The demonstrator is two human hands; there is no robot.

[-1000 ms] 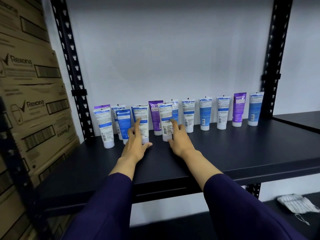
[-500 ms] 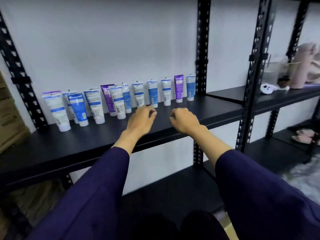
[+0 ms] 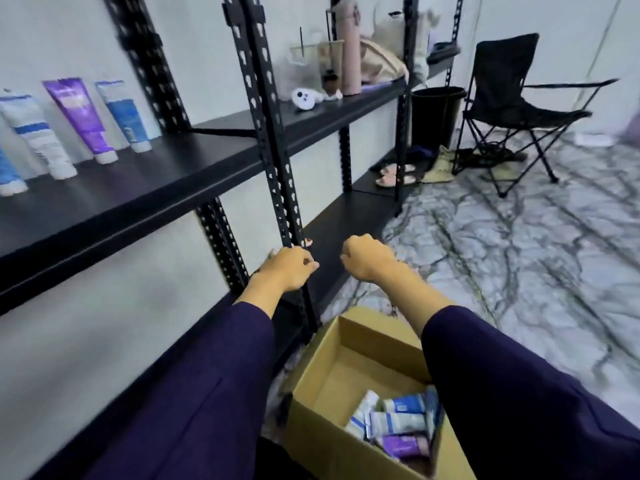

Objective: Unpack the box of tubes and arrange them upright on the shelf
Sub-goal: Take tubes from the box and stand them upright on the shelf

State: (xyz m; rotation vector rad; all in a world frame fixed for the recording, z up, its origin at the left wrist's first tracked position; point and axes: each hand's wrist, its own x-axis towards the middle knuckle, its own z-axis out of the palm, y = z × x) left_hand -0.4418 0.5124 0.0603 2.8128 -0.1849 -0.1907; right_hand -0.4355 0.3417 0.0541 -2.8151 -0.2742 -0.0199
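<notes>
Marbled floor (image 3: 519, 254) runs beside the shelf (image 3: 145, 188), where tubes (image 3: 79, 116) stand upright along its back edge. Below, the box (image 3: 332, 386) holds more. Left hand (image 3: 287, 268) and right hand (image 3: 367, 259) hang loosely curled, empty; next, probably, reach down for tubes.

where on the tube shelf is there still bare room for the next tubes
The shelf is bare from the last blue tube rightward to the black upright post, and along its whole front edge. The left end is crowded with standing tubes. Both hands, the left hand and the right hand, hold nothing.
</notes>
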